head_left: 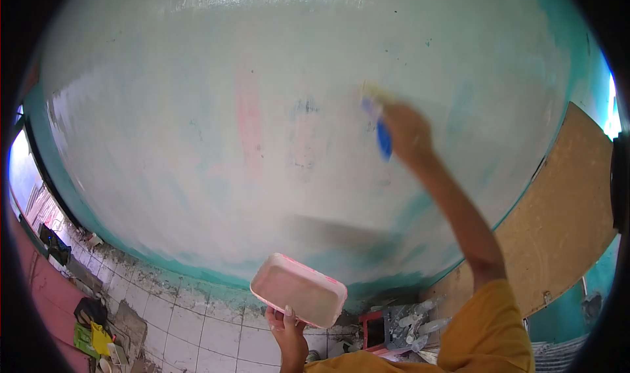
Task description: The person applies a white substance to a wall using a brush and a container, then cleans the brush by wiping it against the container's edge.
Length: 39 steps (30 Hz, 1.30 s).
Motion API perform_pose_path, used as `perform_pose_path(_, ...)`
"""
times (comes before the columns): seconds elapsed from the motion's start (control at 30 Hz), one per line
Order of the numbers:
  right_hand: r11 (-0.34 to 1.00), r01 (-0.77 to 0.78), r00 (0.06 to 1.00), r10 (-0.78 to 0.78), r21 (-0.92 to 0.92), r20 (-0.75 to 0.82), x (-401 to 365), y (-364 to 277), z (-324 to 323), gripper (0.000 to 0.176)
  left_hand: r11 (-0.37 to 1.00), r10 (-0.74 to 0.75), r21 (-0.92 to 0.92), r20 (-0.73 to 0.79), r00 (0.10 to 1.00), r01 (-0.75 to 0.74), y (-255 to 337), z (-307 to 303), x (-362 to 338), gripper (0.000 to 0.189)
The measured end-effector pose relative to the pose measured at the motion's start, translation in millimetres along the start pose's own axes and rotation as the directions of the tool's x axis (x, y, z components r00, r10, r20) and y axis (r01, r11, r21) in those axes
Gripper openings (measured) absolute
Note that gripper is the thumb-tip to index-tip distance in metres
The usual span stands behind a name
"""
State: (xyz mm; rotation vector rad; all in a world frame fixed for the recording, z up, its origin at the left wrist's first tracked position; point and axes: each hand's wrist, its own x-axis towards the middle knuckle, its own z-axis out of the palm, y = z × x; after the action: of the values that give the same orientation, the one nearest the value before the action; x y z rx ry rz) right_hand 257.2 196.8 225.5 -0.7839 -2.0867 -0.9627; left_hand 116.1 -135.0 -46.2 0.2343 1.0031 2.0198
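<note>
A paintbrush (383,137) with a blue handle is gripped in my right hand (408,133), its pale bristles up against the wall (197,97). That wall is coated in whitish paint, with teal showing through at the edges and a pink streak left of the middle. Low in front of me, my left hand (289,337) holds a shallow rectangular tray (298,288) by its near side, thumb over the rim. The tray is pale inside with pink smears along its edge. Motion blurs the brush and the right fingers somewhat.
A brown wooden board (551,209) leans at the right. Beneath my right arm lie a red-framed item (374,330) and a heap of clear plastic (413,324). White floor tiles (216,337) run along the wall's foot. Bags and odds and ends (95,330) clutter the lower left.
</note>
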Motion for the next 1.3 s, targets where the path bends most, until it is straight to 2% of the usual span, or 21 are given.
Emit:
perform_pose_path(0.1,0.967,0.217,0.975,-0.209,0.129,-0.075,-96.1,-48.3,44.7,0.035,1.000,0.029,0.005,-0.021,0.999,-0.029,2.3,-0.9,-1.1,0.072)
perform_pose_path(0.13,0.953,0.141,0.986,-0.161,0.269,0.053,-106.1,-60.8,40.6,0.035,0.999,0.033,0.016,-0.012,0.999,-0.033,3.3,-1.5,-1.3,0.072)
perform_pose_path(0.23,0.884,0.080,0.996,-0.082,0.461,-0.016,-91.3,-55.5,28.0,0.027,0.999,0.033,0.028,0.004,0.999,-0.033,1.4,-1.8,-2.1,0.070)
perform_pose_path(0.27,0.893,0.026,0.999,-0.013,0.449,-0.033,-80.8,-42.6,32.2,0.021,0.999,0.029,0.027,0.014,0.999,-0.029,1.4,-1.8,-3.2,0.069)
perform_pose_path(0.3,0.955,0.045,0.997,-0.062,0.294,0.049,-61.0,-24.0,22.4,0.027,0.999,0.025,0.034,0.013,1.000,-0.025,1.9,-0.2,-4.7,0.069)
perform_pose_path(0.33,0.970,-0.042,0.989,0.007,0.237,0.148,-32.8,-4.7,11.5,0.025,0.997,0.026,0.067,0.015,1.000,-0.026,1.8,3.2,-6.4,0.070)
perform_pose_path(0.37,0.998,0.004,1.000,-0.003,0.059,-0.020,-7.1,10.8,4.8,0.024,0.995,0.027,0.098,0.015,1.000,-0.028,1.6,5.5,-8.3,0.071)
perform_pose_path(0.4,0.991,0.131,0.951,-0.126,-0.003,-0.283,20.0,33.0,-0.2,0.021,0.995,0.022,0.102,0.010,1.000,-0.023,0.5,5.2,-9.5,0.071)
perform_pose_path(0.47,0.993,0.100,0.870,-0.054,0.068,-0.490,60.2,41.3,-34.2,0.020,0.994,0.012,0.113,0.016,1.000,-0.013,-2.7,3.7,-10.4,0.071)
perform_pose_path(0.57,1.000,-0.003,0.878,-0.001,-0.009,-0.479,69.1,30.0,-56.2,0.020,0.992,-0.002,0.127,0.016,1.000,0.000,-1.6,3.6,-12.9,0.072)
perform_pose_path(0.6,0.993,0.102,0.856,-0.056,0.062,-0.514,55.9,29.0,-45.0,0.022,0.992,-0.007,0.128,0.008,1.000,0.006,-0.9,3.5,-13.2,0.072)
perform_pose_path(0.67,0.999,-0.033,0.983,0.034,0.013,-0.180,11.8,12.9,-6.5,0.022,0.992,0.008,0.130,-0.005,1.000,-0.007,-0.4,2.5,-14.9,0.072)
perform_pose_path(0.7,0.996,0.044,0.980,-0.057,-0.072,-0.191,-18.3,0.2,19.3,0.026,0.991,0.002,0.131,-0.014,1.000,0.000,-1.0,0.6,-16.1,0.072)
perform_pose_path(0.83,0.986,0.137,0.990,-0.132,0.097,-0.052,-141.3,-77.0,73.5,0.034,0.998,-0.008,0.067,-0.048,0.999,0.011,0.0,-7.2,-16.5,0.069)
perform_pose_path(0.87,0.986,0.134,0.991,-0.130,0.104,-0.042,-159.7,-89.6,81.3,0.034,0.997,-0.010,0.074,-0.054,0.998,0.014,-0.3,-7.0,-16.3,0.070)
perform_pose_path(0.93,0.916,-0.009,0.977,-0.078,0.402,0.199,-180.3,-106.6,84.9,0.037,0.997,0.000,0.081,-0.055,0.998,0.005,-0.8,-6.5,-18.5,0.070)
perform_pose_path(1.03,0.889,-0.038,0.974,-0.069,0.457,0.215,-168.6,-86.9,94.6,0.035,0.994,0.014,0.108,-0.050,0.999,-0.008,-1.9,-9.1,-19.6,0.072)
perform_pose_path(1.07,0.875,-0.017,0.998,-0.014,0.484,0.062,-149.0,-75.1,87.4,0.037,0.992,0.012,0.123,-0.044,0.999,-0.006,-2.4,-9.7,-20.3,0.073)
perform_pose_path(1.13,0.896,0.014,0.996,0.026,0.444,-0.085,-89.1,-48.1,51.0,0.032,0.992,0.007,0.128,-0.046,0.999,-0.001,-2.0,-8.5,-21.7,0.074)
perform_pose_path(1.23,0.963,0.070,0.943,0.022,0.261,-0.333,-16.3,-21.7,4.8,0.032,0.991,0.000,0.136,-0.048,0.999,0.007,-2.3,-9.0,-22.7,0.073)
perform_pose_path(1.3,0.966,0.027,0.932,0.068,0.259,-0.355,1.8,-18.3,-3.0,0.030,0.990,-0.002,0.138,-0.047,0.999,0.009,-2.9,-10.6,-23.1,0.073)
